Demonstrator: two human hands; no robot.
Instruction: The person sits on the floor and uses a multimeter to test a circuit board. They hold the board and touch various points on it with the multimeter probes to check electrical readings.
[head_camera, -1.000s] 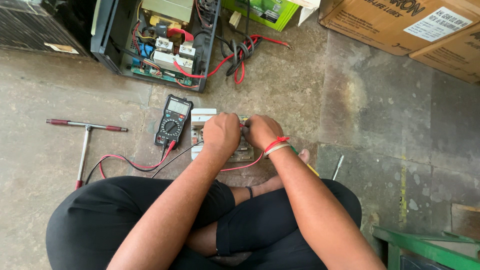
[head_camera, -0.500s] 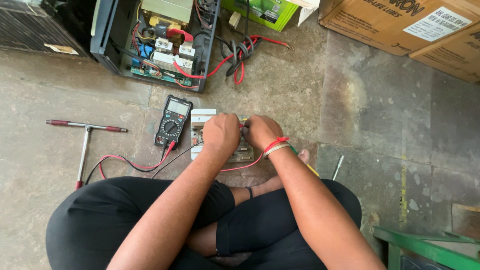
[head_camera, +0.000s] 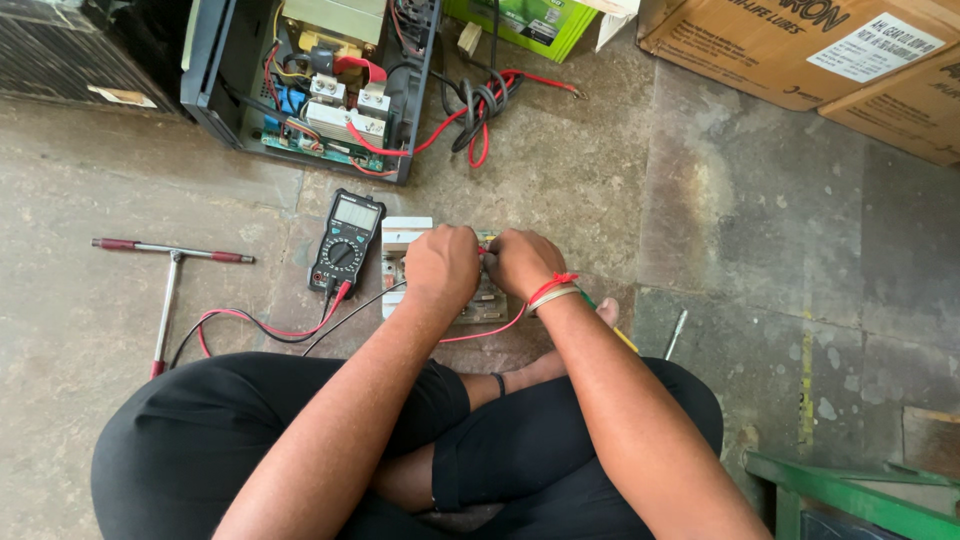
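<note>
"Two hands on one board, is that right?"

"Yes. The left hand (head_camera: 441, 266) and the right hand (head_camera: 520, 262) sit side by side over a small circuit board (head_camera: 478, 305) on the stone floor (head_camera: 620, 170), at the centre of the frame, just above the crossed legs."

"Clamped on anything?"

"Both are curled with fingers drawn together, pressing down at the board's upper edge. What they pinch is hidden under the knuckles, so I cannot tell."

"Which way does the board lie from them?"

"Directly beneath, with a white block (head_camera: 404, 236) showing to the left of the left hand. Neither hand is nearer; they meet over it."

"And around it?"

"A black multimeter (head_camera: 346, 242) lies just left of the board, its red and black leads (head_camera: 262, 328) looping lower left. A T-handled tool (head_camera: 168, 262) is further left, and an opened power unit (head_camera: 320, 85) stands at the upper left."
</note>
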